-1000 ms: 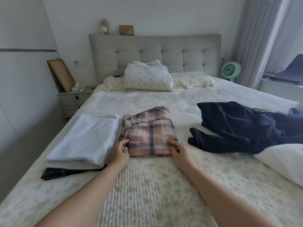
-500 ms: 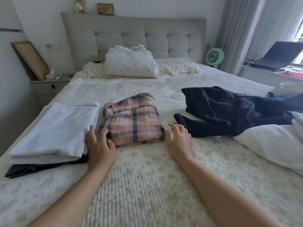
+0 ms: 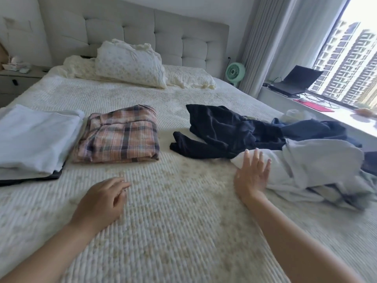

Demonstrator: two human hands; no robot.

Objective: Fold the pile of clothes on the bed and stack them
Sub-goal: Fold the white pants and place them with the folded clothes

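Note:
A folded plaid garment (image 3: 120, 135) lies on the bed (image 3: 173, 211), beside a folded white garment (image 3: 34, 137) stacked on a dark one (image 3: 30, 177) at the left. To the right a crumpled dark navy garment (image 3: 230, 129) and a loose pale blue-white garment (image 3: 310, 166) lie unfolded. My right hand (image 3: 252, 174) has straight spread fingers at the near end of the pale garment, touching it. My left hand (image 3: 102, 201) hovers over the bedspread with loosely curled fingers, holding nothing.
Pillows (image 3: 130, 62) lie against the grey headboard (image 3: 142, 31). A green fan (image 3: 235, 72) stands by the curtain. A laptop (image 3: 295, 82) and a red pad (image 3: 314, 106) sit on the window ledge at right. A nightstand (image 3: 14, 80) is at left.
Both hands have left the plaid garment. My right hand moved right to the pale garment; my left hand drew back toward me. The view swung right.

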